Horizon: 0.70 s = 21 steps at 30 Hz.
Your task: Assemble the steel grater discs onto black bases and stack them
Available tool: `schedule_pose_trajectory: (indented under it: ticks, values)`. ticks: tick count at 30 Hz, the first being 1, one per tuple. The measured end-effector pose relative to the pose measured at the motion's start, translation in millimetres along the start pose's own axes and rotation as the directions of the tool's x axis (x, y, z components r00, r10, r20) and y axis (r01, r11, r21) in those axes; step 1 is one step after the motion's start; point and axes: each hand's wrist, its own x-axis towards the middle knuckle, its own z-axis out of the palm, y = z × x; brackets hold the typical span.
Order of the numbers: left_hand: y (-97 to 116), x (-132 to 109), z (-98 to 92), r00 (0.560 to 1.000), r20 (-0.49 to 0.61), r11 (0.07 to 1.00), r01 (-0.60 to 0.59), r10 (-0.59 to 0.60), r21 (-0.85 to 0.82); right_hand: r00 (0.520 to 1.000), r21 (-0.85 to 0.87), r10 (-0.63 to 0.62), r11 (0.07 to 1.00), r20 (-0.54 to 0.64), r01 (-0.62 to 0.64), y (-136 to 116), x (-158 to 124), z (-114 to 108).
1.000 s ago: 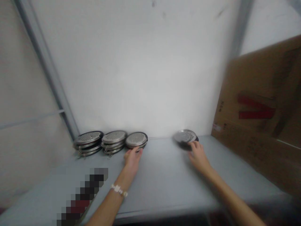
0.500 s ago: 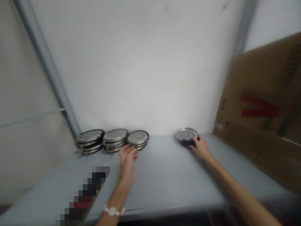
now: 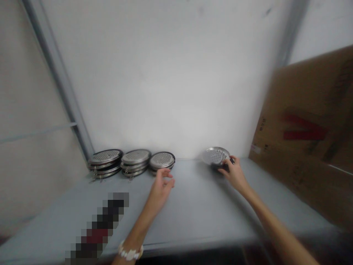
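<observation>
On the table (image 3: 193, 209), the right hand (image 3: 235, 175) grips a perforated steel disc (image 3: 214, 156), the left hand (image 3: 160, 190) open.

Two bare forearms reach forward, the hands well apart.

The left hand (image 3: 161, 187) is open and relaxed, its fingers (image 3: 167, 176) loosely curled and spread from the thumb, the palm turned toward the right hand. A white beaded bracelet (image 3: 130, 253) circles the left wrist, and the left forearm (image 3: 140, 228) rises from the bottom edge. The right hand (image 3: 234, 175) is closed in a grip, fingers curled inward, its forearm (image 3: 275, 221) slanting in from the lower right.
</observation>
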Motion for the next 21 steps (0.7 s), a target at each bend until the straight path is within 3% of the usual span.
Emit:
schedule_pose_trajectory:
  ticks: [5, 10, 15, 21]
  values:
    - [-9, 2, -2.9, 0.981, 0.125, 0.989, 0.145, -0.147, 0.022, 0.983, 0.255, -0.112, 0.964, 0.148, 0.071, -66, -25, -14]
    - [-34, 6, -9.7, 0.941, 0.152, 0.953, 0.295, -0.303, 0.073, 0.945, 0.411, -0.130, 0.912, 0.299, -0.005, -109, -58, 1]
    - [-62, 9, -17.5, 0.935, 0.135, 0.916, 0.278, -0.327, 0.290, 0.899, 0.501, -0.185, 0.865, 0.396, -0.043, -119, -73, 19]
    - [-70, 7, -14.0, 0.911, 0.208, 0.905, 0.279, -0.355, 0.322, 0.860, 0.518, -0.213, 0.853, 0.463, -0.067, -118, -77, 22]
